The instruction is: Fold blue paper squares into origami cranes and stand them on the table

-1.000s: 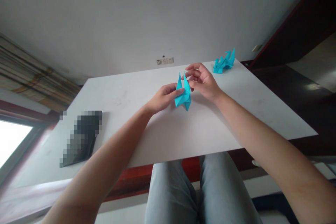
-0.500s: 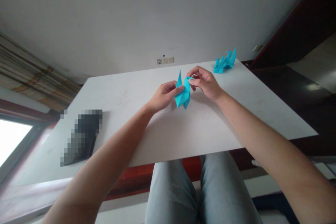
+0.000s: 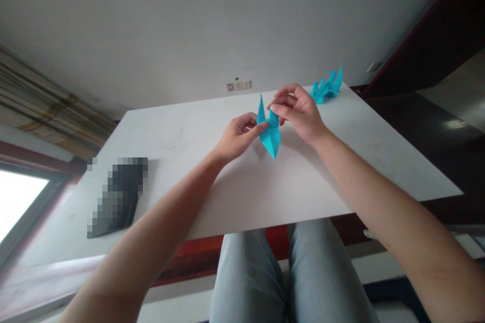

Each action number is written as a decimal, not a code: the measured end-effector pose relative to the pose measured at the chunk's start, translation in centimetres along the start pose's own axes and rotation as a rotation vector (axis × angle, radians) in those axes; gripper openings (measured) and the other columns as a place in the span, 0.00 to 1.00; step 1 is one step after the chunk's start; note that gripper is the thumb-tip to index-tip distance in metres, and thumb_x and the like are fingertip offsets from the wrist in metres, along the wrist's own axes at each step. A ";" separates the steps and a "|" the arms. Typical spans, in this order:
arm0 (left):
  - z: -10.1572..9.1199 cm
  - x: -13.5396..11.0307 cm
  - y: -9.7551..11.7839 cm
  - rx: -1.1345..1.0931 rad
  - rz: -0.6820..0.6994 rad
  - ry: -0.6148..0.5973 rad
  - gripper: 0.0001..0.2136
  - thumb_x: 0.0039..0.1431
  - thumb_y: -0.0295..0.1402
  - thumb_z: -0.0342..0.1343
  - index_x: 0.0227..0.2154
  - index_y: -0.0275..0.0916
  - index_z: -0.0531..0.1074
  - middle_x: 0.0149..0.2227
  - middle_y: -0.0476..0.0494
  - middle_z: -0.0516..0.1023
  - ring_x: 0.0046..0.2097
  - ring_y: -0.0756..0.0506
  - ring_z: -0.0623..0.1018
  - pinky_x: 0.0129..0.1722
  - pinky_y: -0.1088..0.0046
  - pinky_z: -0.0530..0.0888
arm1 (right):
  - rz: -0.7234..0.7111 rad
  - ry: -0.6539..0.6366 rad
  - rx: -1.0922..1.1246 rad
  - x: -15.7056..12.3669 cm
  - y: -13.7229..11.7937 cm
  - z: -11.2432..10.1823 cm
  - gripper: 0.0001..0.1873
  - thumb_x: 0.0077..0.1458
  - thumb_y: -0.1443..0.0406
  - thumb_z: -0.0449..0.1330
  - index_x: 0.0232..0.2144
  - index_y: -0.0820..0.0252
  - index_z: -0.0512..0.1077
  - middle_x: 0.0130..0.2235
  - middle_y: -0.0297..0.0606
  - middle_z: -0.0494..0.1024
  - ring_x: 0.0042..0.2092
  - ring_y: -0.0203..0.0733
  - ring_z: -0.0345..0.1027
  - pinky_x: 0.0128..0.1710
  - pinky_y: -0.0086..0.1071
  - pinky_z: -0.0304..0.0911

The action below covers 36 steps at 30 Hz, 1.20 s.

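Observation:
A half-folded blue paper figure (image 3: 270, 133) is held just above the white table (image 3: 242, 181), near its far middle. My left hand (image 3: 237, 136) pinches its left side with thumb and fingers. My right hand (image 3: 299, 113) is closed on the figure's upper right tip, with the fingers curled over it. One pointed flap stands up between the two hands, and a pointed end hangs down toward the tabletop.
Several finished blue paper figures (image 3: 326, 88) lie at the table's far right corner. A dark, blurred-out flat object (image 3: 116, 197) rests on the left side of the table. My knees in light jeans (image 3: 280, 272) show under the near edge. A wall socket (image 3: 238, 85) sits behind.
Both hands have lifted the paper figure slightly and turned it, so its long point now hangs down. My right hand's fingers have closed over the upper right tip.

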State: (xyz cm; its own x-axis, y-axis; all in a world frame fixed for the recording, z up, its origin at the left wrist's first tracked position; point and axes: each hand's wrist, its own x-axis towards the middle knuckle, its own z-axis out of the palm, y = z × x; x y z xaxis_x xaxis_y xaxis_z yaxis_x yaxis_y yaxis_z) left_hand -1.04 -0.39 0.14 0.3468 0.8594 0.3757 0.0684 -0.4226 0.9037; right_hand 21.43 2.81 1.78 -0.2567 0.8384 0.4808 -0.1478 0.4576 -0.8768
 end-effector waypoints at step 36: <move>-1.2 0.1 -0.5 0.510 0.573 0.315 0.03 0.77 0.37 0.67 0.48 0.47 0.84 0.49 0.42 0.83 0.51 0.41 0.82 0.53 0.60 0.81 | -0.126 -0.006 -0.254 -0.6 -1.6 0.3 0.33 0.47 0.36 0.84 0.45 0.47 0.85 0.47 0.37 0.82 0.41 0.42 0.69 0.35 0.35 0.68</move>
State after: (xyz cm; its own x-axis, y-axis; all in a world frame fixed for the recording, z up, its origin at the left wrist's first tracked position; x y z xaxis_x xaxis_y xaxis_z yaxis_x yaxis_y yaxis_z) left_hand -2.18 0.27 -0.03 0.1837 0.4796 0.8580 0.4027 -0.8330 0.3794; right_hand 21.50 1.48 2.95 -0.2568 0.7689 0.5856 0.0649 0.6183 -0.7833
